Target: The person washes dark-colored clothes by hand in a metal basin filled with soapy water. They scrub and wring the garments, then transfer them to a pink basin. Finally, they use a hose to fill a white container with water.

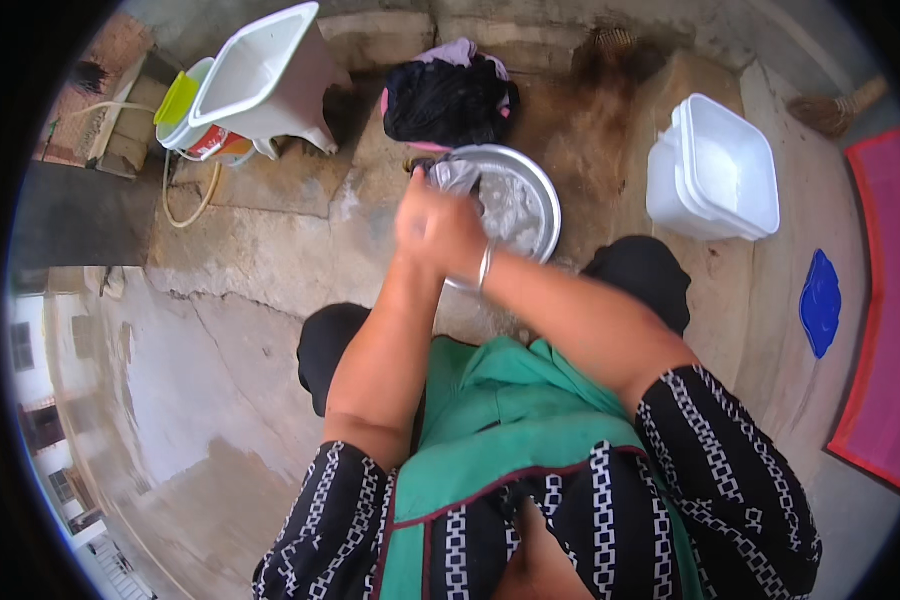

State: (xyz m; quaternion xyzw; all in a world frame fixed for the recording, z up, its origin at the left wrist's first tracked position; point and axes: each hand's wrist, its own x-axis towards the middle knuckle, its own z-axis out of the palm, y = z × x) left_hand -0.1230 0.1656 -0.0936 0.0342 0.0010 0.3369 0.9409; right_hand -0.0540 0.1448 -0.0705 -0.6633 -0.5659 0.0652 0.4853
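The left hand (417,212) and blurred right hand (460,237) press together, fingers closed on a grey-and-black cloth (456,177) over the left side of a metal basin (550,195); black laundry (442,105) lies heaped just beyond, a white plastic tub (664,195) to the right.

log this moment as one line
hands together, blurred, grip unclear; greyish cloth at hands; metal basin: foamy water; dark cloth pile beyond basin; white container right
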